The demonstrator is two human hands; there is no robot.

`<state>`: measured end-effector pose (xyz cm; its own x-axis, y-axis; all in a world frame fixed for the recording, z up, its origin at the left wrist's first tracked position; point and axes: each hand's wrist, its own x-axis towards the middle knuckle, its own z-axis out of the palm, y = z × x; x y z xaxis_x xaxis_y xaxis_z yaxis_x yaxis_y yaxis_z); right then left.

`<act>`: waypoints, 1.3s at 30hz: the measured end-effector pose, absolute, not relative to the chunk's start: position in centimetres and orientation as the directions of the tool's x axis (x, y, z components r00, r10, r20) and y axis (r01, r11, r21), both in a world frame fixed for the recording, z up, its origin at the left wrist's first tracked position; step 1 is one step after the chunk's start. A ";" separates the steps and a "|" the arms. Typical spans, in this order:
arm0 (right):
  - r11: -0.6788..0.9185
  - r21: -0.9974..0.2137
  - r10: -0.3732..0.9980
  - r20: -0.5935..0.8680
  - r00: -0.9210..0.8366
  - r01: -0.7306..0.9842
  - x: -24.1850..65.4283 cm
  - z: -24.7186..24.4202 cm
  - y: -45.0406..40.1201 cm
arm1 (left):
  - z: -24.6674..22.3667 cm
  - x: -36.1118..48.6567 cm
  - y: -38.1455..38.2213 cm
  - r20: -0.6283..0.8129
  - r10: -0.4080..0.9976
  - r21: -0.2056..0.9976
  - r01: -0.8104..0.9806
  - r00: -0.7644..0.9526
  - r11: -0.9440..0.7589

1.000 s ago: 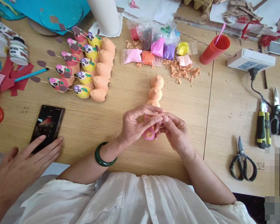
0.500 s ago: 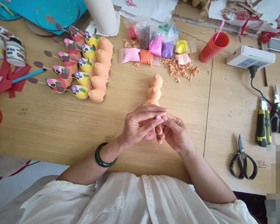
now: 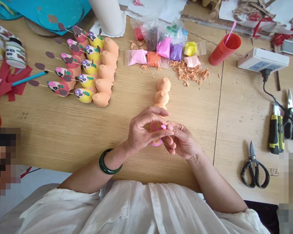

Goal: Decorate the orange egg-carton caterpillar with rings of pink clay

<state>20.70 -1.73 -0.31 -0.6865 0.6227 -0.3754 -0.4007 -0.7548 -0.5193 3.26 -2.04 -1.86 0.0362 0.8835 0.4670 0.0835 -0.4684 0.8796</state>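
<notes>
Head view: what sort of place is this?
Probably a craft workspace: painted carton-like cups, small bags of bright, clay-like material and black-handled scissors lie on a wooden table.

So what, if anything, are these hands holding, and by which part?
A small, rounded, pink, clay-like piece, held where the left hand and right hand meet; exactly which part is gripped cannot be told.

Wooden table (image 3: 88, 136): painted bumpy rows (image 3: 88, 66), orange strip (image 3: 163, 85), colored packets (image 3: 163, 47), red cup (image 3: 221, 52), scissors (image 3: 253, 158), white socket block (image 3: 261, 61).
</notes>
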 end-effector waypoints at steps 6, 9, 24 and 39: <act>-0.667 -0.591 0.730 -0.400 -0.554 -0.453 20.7 0.2 -1.5 | -1.6 3.0 -2.1 0.452 0.890 0.888 0.064 0.061 -0.455; -0.642 -0.623 0.753 -0.404 -0.519 -0.446 20.6 0.2 -1.5 | -1.2 2.9 -1.9 0.466 0.883 0.873 0.130 0.063 -0.470; -0.631 -0.657 0.760 -0.419 -0.497 -0.411 20.8 0.5 -1.3 | -2.2 2.7 -1.5 0.495 0.865 0.860 0.096 0.089 -0.502; -0.619 -0.662 0.772 -0.414 -0.483 -0.423 20.7 0.5 -1.4 | -2.2 2.7 -1.4 0.440 0.893 0.889 0.098 0.089 -0.448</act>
<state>20.69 -1.37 0.47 -0.4830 0.7717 -0.4137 -0.4226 -0.6193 -0.6617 2.65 -1.37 -2.17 0.0894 0.8935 0.4402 0.0985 -0.4477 0.8887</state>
